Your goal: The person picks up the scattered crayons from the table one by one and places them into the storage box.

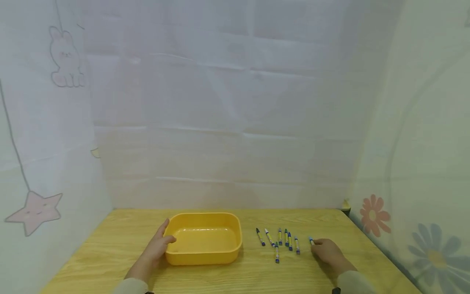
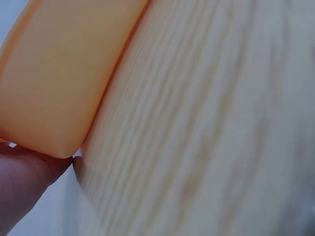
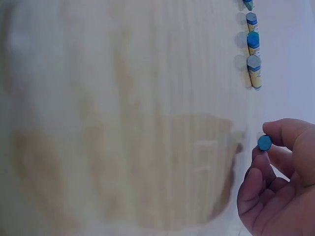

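Observation:
On the left, my left hand (image 1: 156, 247) holds the side of a yellow plastic basin (image 1: 203, 258), its thumb over the rim and fingers along the outer wall. Seen from the left wrist, the basin's orange-looking wall (image 2: 59, 73) meets the fingers at its lower corner. My right hand (image 1: 329, 252) pinches a light blue crayon (image 1: 311, 241) between thumb and fingers at the right of the table. In the right wrist view the crayon's blue end (image 3: 264, 142) points toward the camera. Several crayons with yellow wrappers, such as a white-tipped one (image 1: 269, 237), lie between basin and right hand.
The crayons lie in a loose row on a wood-grain table (image 1: 253, 281), one of them (image 1: 277, 254) nearer the front. White hanging cloth (image 1: 227, 122) encloses the table's back and sides, with a small yellow object (image 1: 346, 204) at the far right corner.

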A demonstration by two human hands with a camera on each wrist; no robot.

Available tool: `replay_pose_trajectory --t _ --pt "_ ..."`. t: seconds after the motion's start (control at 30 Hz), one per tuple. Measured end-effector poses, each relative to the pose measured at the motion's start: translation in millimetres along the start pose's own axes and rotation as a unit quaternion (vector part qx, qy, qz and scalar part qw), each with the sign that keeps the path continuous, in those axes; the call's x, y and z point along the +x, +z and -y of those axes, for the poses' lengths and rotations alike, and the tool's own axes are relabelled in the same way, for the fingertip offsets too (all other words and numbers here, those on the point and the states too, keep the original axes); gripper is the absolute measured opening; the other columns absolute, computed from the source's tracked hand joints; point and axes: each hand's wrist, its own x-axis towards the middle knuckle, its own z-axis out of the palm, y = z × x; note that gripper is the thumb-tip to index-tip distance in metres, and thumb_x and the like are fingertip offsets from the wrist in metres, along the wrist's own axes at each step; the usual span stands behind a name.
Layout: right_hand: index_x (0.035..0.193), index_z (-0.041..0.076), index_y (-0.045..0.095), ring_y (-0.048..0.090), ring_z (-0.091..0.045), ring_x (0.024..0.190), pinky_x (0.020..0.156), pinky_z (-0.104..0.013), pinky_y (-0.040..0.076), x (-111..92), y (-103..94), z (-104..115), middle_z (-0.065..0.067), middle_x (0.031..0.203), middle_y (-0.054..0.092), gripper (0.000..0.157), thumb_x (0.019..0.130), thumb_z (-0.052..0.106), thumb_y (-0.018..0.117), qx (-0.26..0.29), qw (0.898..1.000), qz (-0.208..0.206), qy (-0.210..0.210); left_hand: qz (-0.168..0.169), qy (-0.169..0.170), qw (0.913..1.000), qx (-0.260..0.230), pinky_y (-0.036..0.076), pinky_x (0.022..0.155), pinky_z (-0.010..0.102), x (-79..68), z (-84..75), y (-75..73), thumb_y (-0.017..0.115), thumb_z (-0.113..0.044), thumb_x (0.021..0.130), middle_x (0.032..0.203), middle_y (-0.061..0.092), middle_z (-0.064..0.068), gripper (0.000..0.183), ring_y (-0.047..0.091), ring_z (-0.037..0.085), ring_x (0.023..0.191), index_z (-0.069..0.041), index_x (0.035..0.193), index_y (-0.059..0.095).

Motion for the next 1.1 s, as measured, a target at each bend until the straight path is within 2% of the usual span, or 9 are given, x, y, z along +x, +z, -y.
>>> replay_pose_trajectory --t 0.07,0.13,0.2,0.27,0.43,0.6,0.77,0.9,1.1 --pt "0.126 -0.015 0.054 0.05 -0.056 0.119 0.098 -0.059 0.046 -0.2 -2.5 2.3 -0.037 0.129 0.055 0.05 0.092 0.02 0.05 0.027 1.0 -0.003 0.001 -0.002 -0.001 1.0 -0.009 0.035 0.112 0.057 1.1 1.0 1.7 0.048 -0.003 0.089 0.159 -0.004 0.035 0.085 0.015 0.054 0.144 -0.005 0.157 -0.003" --pt "0.13 -0.016 0.051 0.065 -0.043 0.093 0.083 -0.05 0.055 0.8 -4.4 7.1 -0.036 0.123 0.059 0.051 0.095 0.021 0.048 0.061 0.998 -0.009 0.002 -0.003 -0.003 0.9998 -0.019 0.038 0.111 0.055 2.4 1.8 2.7 0.048 -0.002 0.089 0.159 -0.003 0.035 0.085 0.018 0.054 0.143 -0.005 0.157 -0.003" --pt "0.135 -0.014 0.047 0.061 -0.028 0.07 0.068 -0.04 0.054 1.9 -6.3 15.2 -0.031 0.115 0.063 0.053 0.097 0.023 0.047 0.102 0.995 -0.014 0.008 -0.001 -0.004 0.9995 -0.031 0.04 0.11 0.053 3.6 2.5 3.4 0.048 -0.003 0.089 0.159 -0.002 0.034 0.085 0.02 0.054 0.143 -0.006 0.157 -0.003" --pt "0.14 -0.013 0.042 0.05 -0.017 0.062 0.059 -0.033 0.049 2.1 -8.4 27.0 -0.028 0.113 0.063 0.055 0.098 0.024 0.046 0.147 0.989 -0.014 0.01 0.003 -0.006 0.9991 -0.042 0.041 0.109 0.053 3.5 2.9 3.6 0.047 -0.003 0.09 0.159 -0.003 0.033 0.085 0.018 0.054 0.143 -0.008 0.158 -0.004" --pt "0.145 -0.008 0.037 0.049 -0.021 0.077 0.068 -0.034 0.046 2.8 -8.9 66.2 -0.028 0.124 0.058 0.055 0.102 0.024 0.045 0.208 0.978 -0.011 -0.007 0.003 -0.017 0.9978 -0.063 0.036 0.111 0.058 1.8 4.2 3.2 0.046 -0.005 0.092 0.16 -0.005 0.032 0.084 0.009 0.054 0.145 -0.012 0.158 -0.004" --pt "0.145 -0.006 0.04 0.04 -0.014 0.06 0.059 -0.028 0.042 9.2 0.2 108.0 -0.02 0.11 0.061 0.052 0.101 0.021 0.046 0.235 0.972 -0.006 -0.019 0.003 -0.018 0.9965 -0.082 0.032 0.113 0.059 0.7 5.2 2.5 0.045 -0.006 0.093 0.161 -0.006 0.029 0.082 0.007 0.052 0.146 -0.013 0.158 -0.005" --pt "0.143 -0.004 0.045 0.038 -0.011 0.056 0.056 -0.026 0.04 15.4 18.7 150.8 -0.008 0.093 0.06 0.049 0.1 0.019 0.049 0.26 0.965 0.0 -0.037 -0.004 -0.022 0.9961 -0.086 0.04 0.109 0.052 -4.8 5.9 2.1 0.045 -0.007 0.094 0.162 -0.005 0.029 0.082 0.012 0.05 0.146 -0.013 0.158 -0.005" --pt "0.142 -0.002 0.047 0.039 -0.012 0.059 0.057 -0.026 0.04 13.9 35.2 187.9 -0.007 0.091 0.061 0.048 0.099 0.019 0.051 0.272 0.96 0.017 -0.06 -0.008 -0.019 0.9956 -0.092 0.04 0.109 0.051 -7.0 6.2 2.5 0.045 -0.007 0.094 0.161 -0.003 0.03 0.082 0.014 0.05 0.146 -0.013 0.158 -0.006" --pt "0.141 0.0 0.049 0.035 -0.011 0.054 0.055 -0.025 0.038 8.8 64.1 233.3 -0.01 0.091 0.062 0.047 0.098 0.019 0.053 0.281 0.951 0.072 -0.105 -0.014 -0.018 0.9952 -0.096 0.042 0.107 0.046 -8.5 4.5 4.2 0.044 -0.007 0.094 0.162 -0.001 0.029 0.081 0.018 0.047 0.146 -0.013 0.158 -0.005"
